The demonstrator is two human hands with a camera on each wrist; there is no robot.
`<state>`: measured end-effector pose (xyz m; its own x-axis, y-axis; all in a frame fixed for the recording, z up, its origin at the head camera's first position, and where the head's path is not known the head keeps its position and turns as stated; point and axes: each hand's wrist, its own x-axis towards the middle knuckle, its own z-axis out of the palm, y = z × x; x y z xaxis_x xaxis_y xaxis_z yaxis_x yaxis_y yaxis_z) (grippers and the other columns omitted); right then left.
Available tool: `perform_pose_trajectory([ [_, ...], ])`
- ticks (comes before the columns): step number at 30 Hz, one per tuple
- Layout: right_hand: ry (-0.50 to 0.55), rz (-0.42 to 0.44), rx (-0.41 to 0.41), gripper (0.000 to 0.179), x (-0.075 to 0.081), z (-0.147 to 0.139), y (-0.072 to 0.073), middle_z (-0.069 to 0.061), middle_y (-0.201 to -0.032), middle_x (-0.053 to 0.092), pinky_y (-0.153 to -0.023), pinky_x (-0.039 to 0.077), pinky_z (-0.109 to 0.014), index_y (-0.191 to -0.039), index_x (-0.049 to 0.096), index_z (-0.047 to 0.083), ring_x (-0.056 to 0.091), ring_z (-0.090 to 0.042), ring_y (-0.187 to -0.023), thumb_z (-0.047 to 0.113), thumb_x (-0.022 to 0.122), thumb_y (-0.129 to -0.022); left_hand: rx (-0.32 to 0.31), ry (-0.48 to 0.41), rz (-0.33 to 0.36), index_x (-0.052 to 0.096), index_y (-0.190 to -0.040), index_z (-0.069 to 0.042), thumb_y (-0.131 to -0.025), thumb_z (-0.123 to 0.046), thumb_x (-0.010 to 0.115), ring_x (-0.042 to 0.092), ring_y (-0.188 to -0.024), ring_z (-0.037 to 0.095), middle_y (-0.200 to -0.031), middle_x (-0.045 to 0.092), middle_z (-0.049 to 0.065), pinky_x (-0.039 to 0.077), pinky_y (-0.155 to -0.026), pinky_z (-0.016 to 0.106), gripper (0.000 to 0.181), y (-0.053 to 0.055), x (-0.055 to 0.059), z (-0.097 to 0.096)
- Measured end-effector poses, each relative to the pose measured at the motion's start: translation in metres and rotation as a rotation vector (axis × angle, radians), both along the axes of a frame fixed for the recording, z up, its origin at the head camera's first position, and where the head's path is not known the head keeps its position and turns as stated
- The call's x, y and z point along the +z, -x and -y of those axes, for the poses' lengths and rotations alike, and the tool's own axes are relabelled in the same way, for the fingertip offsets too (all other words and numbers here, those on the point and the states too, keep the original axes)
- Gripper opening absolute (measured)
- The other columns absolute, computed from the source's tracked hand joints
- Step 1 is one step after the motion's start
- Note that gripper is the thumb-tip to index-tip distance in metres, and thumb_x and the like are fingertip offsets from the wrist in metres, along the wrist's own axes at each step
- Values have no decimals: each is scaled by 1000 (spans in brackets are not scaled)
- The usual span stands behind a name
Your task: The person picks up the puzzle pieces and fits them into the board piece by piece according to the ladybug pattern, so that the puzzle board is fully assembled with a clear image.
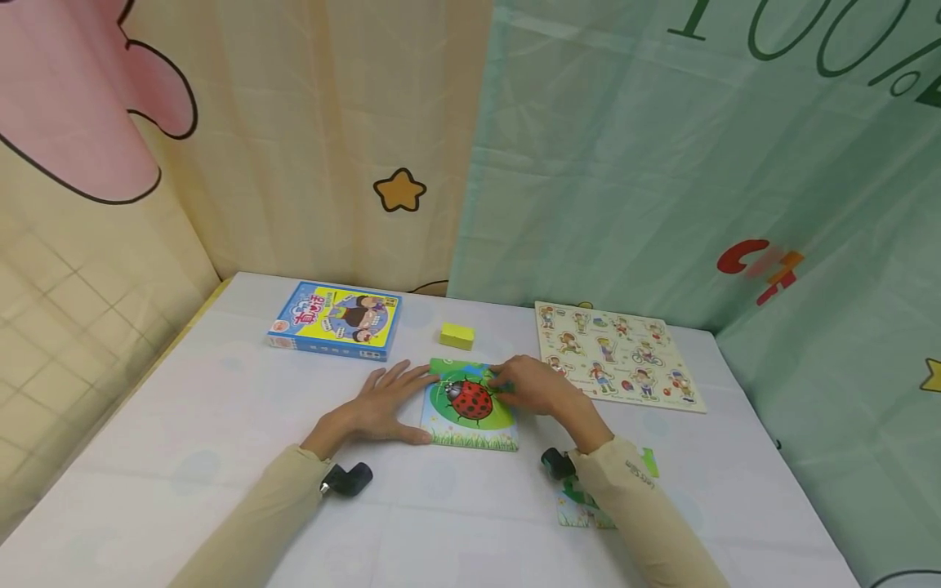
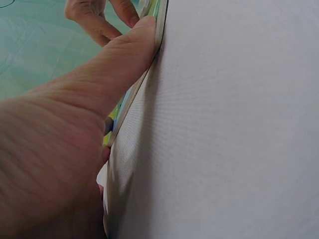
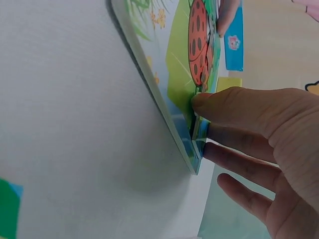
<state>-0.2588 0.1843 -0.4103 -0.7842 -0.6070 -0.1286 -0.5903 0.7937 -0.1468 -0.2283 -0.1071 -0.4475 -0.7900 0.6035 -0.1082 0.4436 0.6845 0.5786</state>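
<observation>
Toward the far left corner of the white-covered surface [image 1: 441,539], a blue and yellow box [image 1: 334,320] lies flat, set in from the left edge, with white cloth running from it down that edge. The left hand [image 1: 378,406] is spread, fingers and thumb apart, their tips touching the left side of a ladybug puzzle [image 1: 470,404]; the thumb rests at its near left corner. A yellow block [image 1: 457,336] sits just beyond the puzzle, between it and the far edge. The puzzle lies flat around the middle of the surface, well in from the left and right edges. The right hand [image 1: 540,385] reaches its far right corner, thumb and fingertips pinching a small piece [image 3: 201,130] there, which stands slightly proud of the board. Bits of another puzzle [image 1: 573,513] show on both sides of the right sleeve [image 1: 628,478]; whether they join beneath it cannot be told. A board of printed figures [image 1: 621,355] lies in the far right corner area, near the far edge, with a strip of cloth between it and the right edge.
</observation>
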Motion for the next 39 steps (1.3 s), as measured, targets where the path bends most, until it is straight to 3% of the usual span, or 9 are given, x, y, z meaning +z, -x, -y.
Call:
perform_pose_trajectory([
  [15,-1,-5,-6,27,-1,-1,-3,-8,-138,63,-105,50,-44,-119,75,13,61,-28,-125,20,73,-93,1,11,-1,31,-158,-19,-81,-55,77,3,-155,41,-168,19,10,-1,-120,67,97,1,-3,-1],
  [21,-14,-44,0,27,-2,0,-7,-7,-139,62,-101,53,-42,-119,74,13,63,-27,-122,20,72,-93,4,26,-11,30,-158,-19,-81,-56,77,4,-155,41,-168,19,10,0,-120,67,97,1,-3,0],
  [26,-31,-54,23,30,-3,1,-14,-10,-146,55,-107,49,-44,-127,69,10,56,-29,-132,19,64,-99,3,22,-13,30,-158,-18,-81,-55,77,4,-155,42,-167,19,11,0,-120,67,97,2,-2,1],
  [34,113,59,66,34,-4,-13,-12,-16,-152,48,-115,40,-48,-135,61,4,47,-34,-140,15,57,-103,-9,3,-19,28,-159,-17,-82,-56,76,2,-154,43,-167,17,13,-2,-120,67,99,2,-2,2],
  [39,157,47,88,37,-7,-21,-10,-15,-151,49,-113,41,-49,-138,60,4,49,-34,-139,15,57,-102,-4,11,-17,29,-159,-17,-81,-56,76,3,-154,42,-168,18,12,0,-120,67,99,1,-5,1],
])
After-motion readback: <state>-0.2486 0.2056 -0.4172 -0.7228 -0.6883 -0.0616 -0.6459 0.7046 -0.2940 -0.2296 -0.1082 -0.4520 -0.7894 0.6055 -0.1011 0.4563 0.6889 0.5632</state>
